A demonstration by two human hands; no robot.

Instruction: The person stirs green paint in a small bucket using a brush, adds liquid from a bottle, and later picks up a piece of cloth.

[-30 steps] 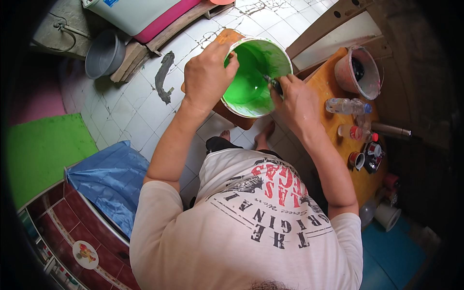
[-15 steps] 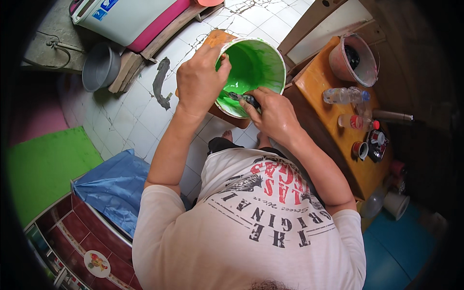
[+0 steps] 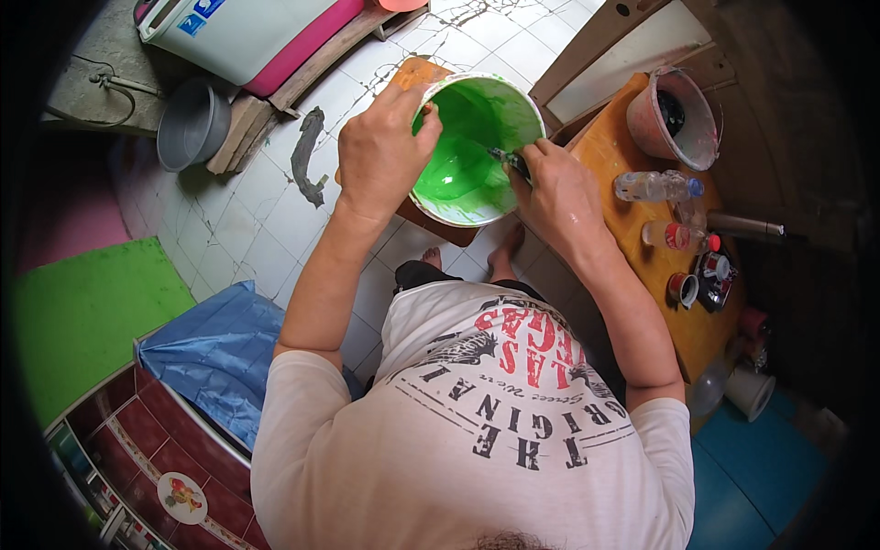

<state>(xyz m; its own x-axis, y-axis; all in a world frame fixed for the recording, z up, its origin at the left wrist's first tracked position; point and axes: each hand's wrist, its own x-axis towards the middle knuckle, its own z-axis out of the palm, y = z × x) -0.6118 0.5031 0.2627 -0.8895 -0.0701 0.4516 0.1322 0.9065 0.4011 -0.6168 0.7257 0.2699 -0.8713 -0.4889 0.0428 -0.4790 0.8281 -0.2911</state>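
Observation:
A white bucket [image 3: 518,101], tilted toward me, rests on an orange-brown wooden stool [image 3: 417,71]. Bright green paint [image 3: 454,172] lies inside it and smears its inner wall. My left hand [image 3: 380,151] is closed over the bucket's left rim, thumb on the inner side. In my right hand [image 3: 561,188], at the right rim, is a dark-handled tool [image 3: 510,161] that points into the bucket. The far end of this tool is too small and paint-covered to make out its kind.
To the right, an orange table [image 3: 616,137] carries a paint-stained bucket [image 3: 653,124], plastic bottles [image 3: 674,236] and an opened can [image 3: 682,286]. A grey basin [image 3: 192,126] and a white-and-pink tub [image 3: 247,46] stand at the far left. A dark rag [image 3: 305,156] lies on the tiles.
My right hand has moved right and slightly up with the tool, from the near rim to the bucket's right side. My left hand keeps its hold on the rim.

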